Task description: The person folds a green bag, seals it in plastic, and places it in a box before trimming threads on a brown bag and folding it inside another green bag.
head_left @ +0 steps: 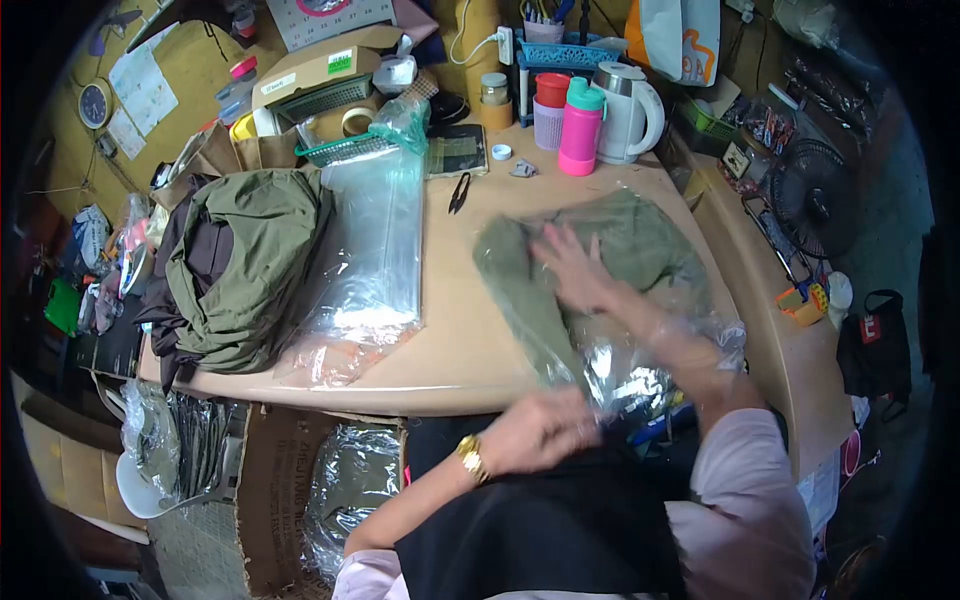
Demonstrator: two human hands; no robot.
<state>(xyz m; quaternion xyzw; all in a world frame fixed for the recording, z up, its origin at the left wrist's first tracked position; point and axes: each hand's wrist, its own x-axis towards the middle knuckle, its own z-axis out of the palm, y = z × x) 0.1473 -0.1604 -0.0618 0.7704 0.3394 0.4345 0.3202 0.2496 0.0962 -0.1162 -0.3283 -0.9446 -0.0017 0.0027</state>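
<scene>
One bagged garment (650, 240) lay right of centre, and the right hand (572, 268) was nearer, flat over it, fingers spread, the bulk stretching rightward from them! Its left edge slanted down towards the left hand (540, 430), fingers curled and blurred near its lower end; clamped or not, I couldn't tell.

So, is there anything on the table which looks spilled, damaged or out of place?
No spill or clear damage shows. A crumpled grey scrap lies loose on the table near the pink bottle, like stray litter. The bagged green cloth under the right hand is rumpled, probably from handling.
</scene>
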